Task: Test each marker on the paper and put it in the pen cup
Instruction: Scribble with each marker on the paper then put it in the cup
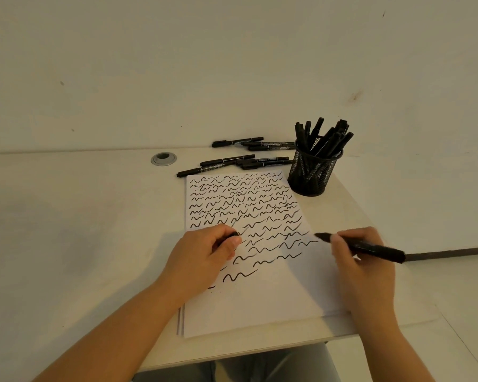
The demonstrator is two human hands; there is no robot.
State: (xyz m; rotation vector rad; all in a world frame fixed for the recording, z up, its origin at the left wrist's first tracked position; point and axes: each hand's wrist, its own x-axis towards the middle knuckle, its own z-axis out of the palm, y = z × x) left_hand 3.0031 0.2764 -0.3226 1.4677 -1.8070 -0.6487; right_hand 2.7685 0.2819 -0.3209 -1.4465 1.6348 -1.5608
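Gripping an uncapped marker (364, 246) at right of frame, right hand (362, 260) curled round it, tip just above the scribbled paper (260, 304), left hand (204, 255) pinching a black cap (232, 235) at centre, pen cup (313, 172) upper right holding markers, loose markers (232, 161) behind the paper.

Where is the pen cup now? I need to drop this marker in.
In the head view the pen cup stands at the table's far right, just beyond the paper's top right corner.

Pale desk (66, 216); bare wall (177, 64); tiled floor (453, 285)
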